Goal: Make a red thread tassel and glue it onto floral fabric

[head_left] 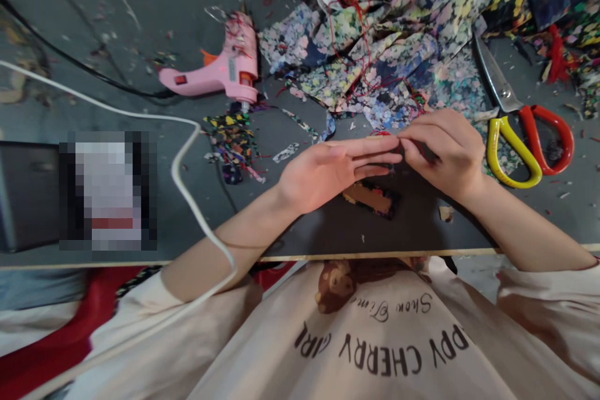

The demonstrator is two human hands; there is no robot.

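The left grip (328,175) was released, its fingers stretched out straight above the desk (304,245). The right grip (443,150) was curled, thumb and fingers drawn together at the left fingertips; whether they were clenched on something small, I could not tell. The strip (370,198) lay under the left grip's fingers, nearer the body. Cloth (403,56) was heaped beyond both grips, the scissors (509,100) right of the right grip, the glue gun (239,62) beyond the left grip.
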